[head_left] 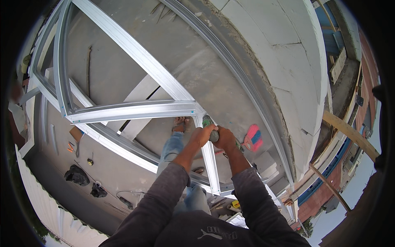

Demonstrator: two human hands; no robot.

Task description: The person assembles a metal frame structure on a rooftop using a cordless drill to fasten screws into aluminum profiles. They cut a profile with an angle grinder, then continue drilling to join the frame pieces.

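Both my hands are closed round a green and dark grey power drill. My left hand wraps its body from the left side, and my right hand grips it from the right; its lower part is mostly hidden by my fingers. The drill's front is close to the joint where a silvery metal channel meets an upright-looking channel. Whether its tip touches the metal cannot be made out. A long diagonal channel also runs into this joint.
Below the frame are my bare foot, a pink and blue object and pale boards. Pliers, a tape measure and black bags lie at left. A pale block wall curves along the right.
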